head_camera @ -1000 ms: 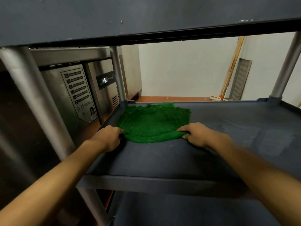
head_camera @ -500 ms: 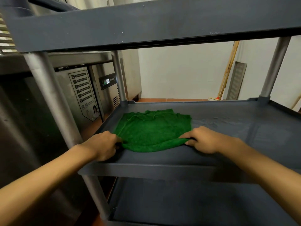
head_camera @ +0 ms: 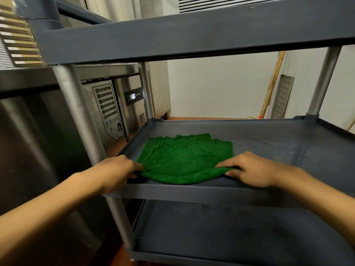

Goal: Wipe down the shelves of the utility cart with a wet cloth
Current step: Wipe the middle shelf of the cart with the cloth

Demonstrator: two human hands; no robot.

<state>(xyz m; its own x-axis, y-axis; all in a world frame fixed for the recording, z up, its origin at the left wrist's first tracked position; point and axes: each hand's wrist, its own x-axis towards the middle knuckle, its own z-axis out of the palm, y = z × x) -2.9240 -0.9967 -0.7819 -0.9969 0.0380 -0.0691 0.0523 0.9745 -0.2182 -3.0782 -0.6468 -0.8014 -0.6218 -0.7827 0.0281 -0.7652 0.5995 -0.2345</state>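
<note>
Cloth [head_camera: 184, 160] dragged back to middle shelf [head_camera: 288, 150] front edge; my left hand [head_camera: 115, 169] and right hand [head_camera: 251, 169] both pinch its near corners. Pass nearly done.

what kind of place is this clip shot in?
Likely a commercial kitchen's back area. A stainless under-counter fridge with a digital temperature display, a grey three-shelf utility cart and a broom leaning on the white wall suggest it.
</note>
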